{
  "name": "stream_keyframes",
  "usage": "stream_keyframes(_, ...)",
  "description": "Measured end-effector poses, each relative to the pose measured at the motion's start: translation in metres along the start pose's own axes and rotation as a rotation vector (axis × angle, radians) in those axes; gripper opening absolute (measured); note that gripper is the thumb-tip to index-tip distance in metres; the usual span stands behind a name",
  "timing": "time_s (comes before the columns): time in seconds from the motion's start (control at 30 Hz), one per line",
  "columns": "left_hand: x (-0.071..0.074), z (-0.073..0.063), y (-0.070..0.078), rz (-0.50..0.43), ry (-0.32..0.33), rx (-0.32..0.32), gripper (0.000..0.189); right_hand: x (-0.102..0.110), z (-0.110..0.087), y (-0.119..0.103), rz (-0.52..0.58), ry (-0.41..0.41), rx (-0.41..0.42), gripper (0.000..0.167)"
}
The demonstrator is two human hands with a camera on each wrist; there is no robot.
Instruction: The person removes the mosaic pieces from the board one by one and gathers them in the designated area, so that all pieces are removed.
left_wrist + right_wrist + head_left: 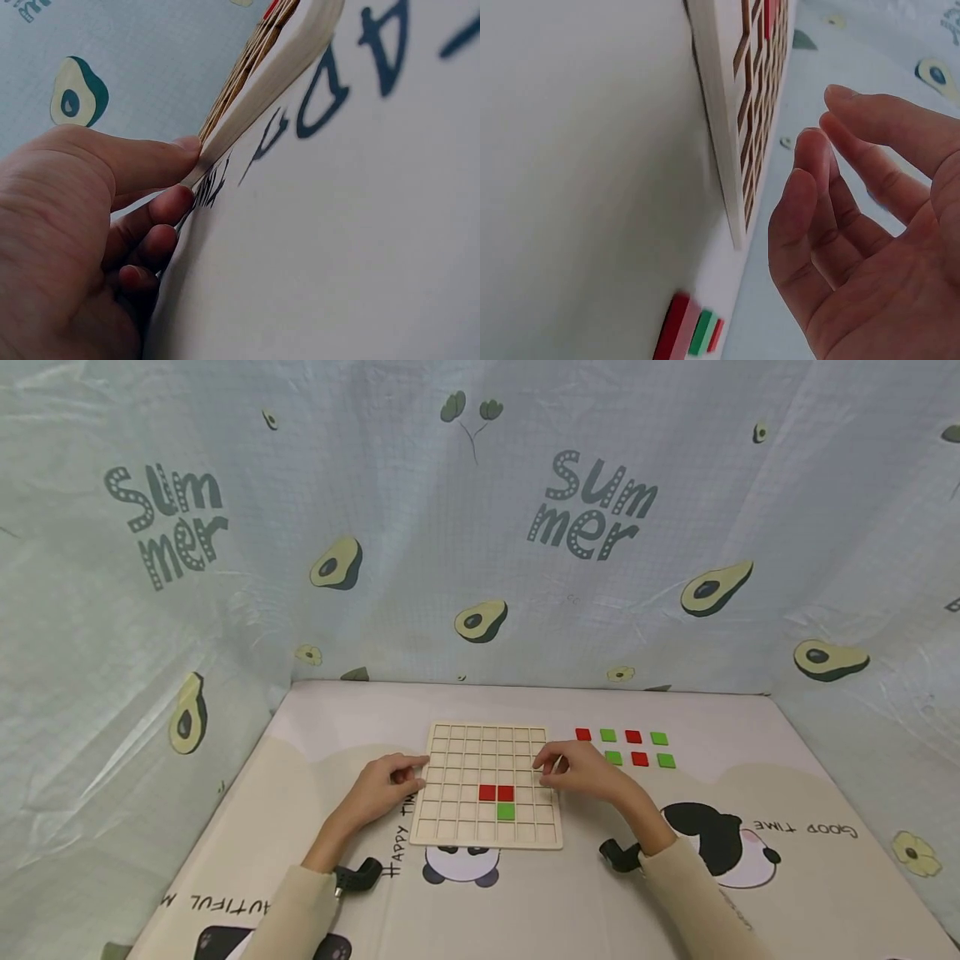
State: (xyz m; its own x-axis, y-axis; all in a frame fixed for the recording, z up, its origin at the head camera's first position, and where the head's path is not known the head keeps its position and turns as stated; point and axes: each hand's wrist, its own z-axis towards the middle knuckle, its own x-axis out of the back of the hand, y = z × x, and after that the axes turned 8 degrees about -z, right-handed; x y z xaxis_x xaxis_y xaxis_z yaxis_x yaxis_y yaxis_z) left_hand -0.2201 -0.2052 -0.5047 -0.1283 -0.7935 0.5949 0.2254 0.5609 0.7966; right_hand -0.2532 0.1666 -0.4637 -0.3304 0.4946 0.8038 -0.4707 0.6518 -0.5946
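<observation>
A pale wooden grid board [459, 835] lies on the table in the head view. In its squares sit two red tiles [487, 792] side by side and one green tile [506, 812] beneath the right one. My left hand [382, 787] rests its thumb and fingertips against the board's left edge; the left wrist view shows the thumb [161, 161] touching that edge. Over the board's right side hovers my right hand [581, 768], fingers loosely bent. Nothing shows between its thumb and fingertips [812, 146] in the right wrist view.
Right of the board, several loose red and green tiles [640, 759] lie in two rows, partly behind my right hand. The table covering [525, 910] has printed animals and lettering. A patterned curtain [420, 510] rises behind the table and along both sides.
</observation>
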Motion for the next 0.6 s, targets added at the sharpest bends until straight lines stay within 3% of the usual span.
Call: stream_keyframes(0.6,0.001,0.0,0.004,-0.012,0.002,0.016,0.042,-0.023,0.032,-0.022,-0.075,-0.135,0.054,0.013)
